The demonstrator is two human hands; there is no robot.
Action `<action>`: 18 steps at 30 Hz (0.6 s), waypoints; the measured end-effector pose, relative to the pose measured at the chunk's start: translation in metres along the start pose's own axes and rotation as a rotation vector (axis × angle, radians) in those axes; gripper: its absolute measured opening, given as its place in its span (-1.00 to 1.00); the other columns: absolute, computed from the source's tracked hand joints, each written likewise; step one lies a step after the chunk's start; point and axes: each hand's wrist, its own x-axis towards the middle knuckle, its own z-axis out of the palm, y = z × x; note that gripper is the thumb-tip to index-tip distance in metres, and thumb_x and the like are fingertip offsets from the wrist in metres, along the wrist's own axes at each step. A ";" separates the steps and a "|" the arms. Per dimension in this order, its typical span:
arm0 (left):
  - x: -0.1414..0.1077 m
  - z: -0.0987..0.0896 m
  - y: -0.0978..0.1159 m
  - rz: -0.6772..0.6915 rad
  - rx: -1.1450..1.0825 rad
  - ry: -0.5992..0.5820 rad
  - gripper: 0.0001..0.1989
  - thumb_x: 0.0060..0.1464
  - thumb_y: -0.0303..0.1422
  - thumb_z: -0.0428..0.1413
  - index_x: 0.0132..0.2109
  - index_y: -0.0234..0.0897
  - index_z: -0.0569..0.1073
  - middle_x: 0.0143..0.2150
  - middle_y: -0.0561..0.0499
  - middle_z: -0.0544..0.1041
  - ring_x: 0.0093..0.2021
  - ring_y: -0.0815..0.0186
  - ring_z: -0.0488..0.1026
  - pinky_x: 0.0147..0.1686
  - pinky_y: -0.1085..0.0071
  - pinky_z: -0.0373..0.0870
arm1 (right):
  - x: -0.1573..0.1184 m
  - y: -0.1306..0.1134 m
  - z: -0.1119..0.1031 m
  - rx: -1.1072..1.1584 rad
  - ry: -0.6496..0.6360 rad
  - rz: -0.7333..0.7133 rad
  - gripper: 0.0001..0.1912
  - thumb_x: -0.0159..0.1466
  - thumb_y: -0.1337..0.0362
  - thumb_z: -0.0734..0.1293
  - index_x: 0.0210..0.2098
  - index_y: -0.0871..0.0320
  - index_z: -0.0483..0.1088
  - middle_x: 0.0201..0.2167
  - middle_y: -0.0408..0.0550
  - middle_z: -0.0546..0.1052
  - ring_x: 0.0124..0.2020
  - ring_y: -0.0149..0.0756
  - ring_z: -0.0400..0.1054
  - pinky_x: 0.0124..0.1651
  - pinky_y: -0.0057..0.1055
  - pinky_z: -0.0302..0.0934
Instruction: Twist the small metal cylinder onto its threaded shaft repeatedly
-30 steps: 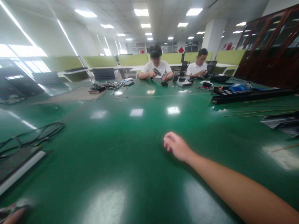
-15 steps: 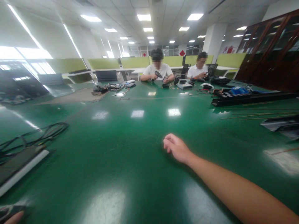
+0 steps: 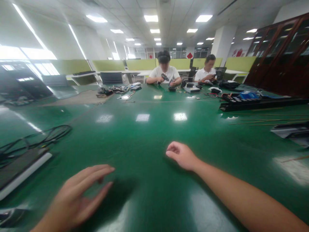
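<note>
My left hand [image 3: 76, 195] hovers over the green table [image 3: 135, 138] at the lower left. Its fingers are stretched to the right with the thumb apart, and I see nothing between them. A shadow falls on the table beside it. Right of the middle, my right hand [image 3: 182, 156] is low over or resting on the tabletop. Its fingers curl round and the thumb tip meets them near the fingertips. Whether anything small is pinched there I cannot make out. At the bottom left corner lies a dark, blurred object [image 3: 11, 216], behind my left hand.
A dark flat box with a pale edge [image 3: 26, 174] and coiled black cables [image 3: 54, 135] lie at left. Thin rods [image 3: 263, 120] and black metal profiles [image 3: 256, 104] lie at right. Across the table sit two people, one person [image 3: 164, 75] holding a power drill.
My left hand has come from the dark object at the bottom left corner to the right, into fuller view. My right hand has turned slightly, its thumb now showing against curled fingers.
</note>
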 end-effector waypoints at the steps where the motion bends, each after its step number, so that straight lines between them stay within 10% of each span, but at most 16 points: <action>1: 0.015 0.014 0.005 0.045 -0.024 -0.072 -0.61 0.22 -0.40 0.06 0.17 -0.06 0.33 0.07 -0.01 0.46 -0.09 0.30 0.49 -0.12 0.38 0.51 | -0.001 -0.001 0.000 -0.009 -0.016 -0.012 -0.86 0.18 0.23 0.40 -0.31 0.17 0.45 -0.45 -0.17 0.46 -0.45 -0.39 0.29 -0.36 -0.46 0.18; 9: 0.127 0.114 0.062 0.402 -0.025 -0.383 -0.60 0.12 -0.48 0.05 0.11 -0.19 0.36 0.10 -0.09 0.43 -0.08 0.19 0.50 -0.16 0.31 0.48 | -0.002 0.003 -0.003 -0.032 -0.082 -0.119 -0.96 0.10 0.38 0.38 -0.41 0.21 0.48 -0.47 -0.16 0.51 -0.43 -0.36 0.32 -0.35 -0.47 0.19; 18: 0.122 0.105 0.051 0.356 -0.068 -0.335 -0.79 0.24 -0.48 -0.03 -0.12 -0.27 0.49 -0.20 -0.05 0.53 -0.26 0.29 0.50 -0.27 0.42 0.45 | -0.004 -0.002 -0.003 -0.122 -0.122 -0.093 -0.88 0.11 0.25 0.45 -0.42 0.19 0.51 -0.53 -0.18 0.46 -0.49 -0.40 0.27 -0.41 -0.49 0.14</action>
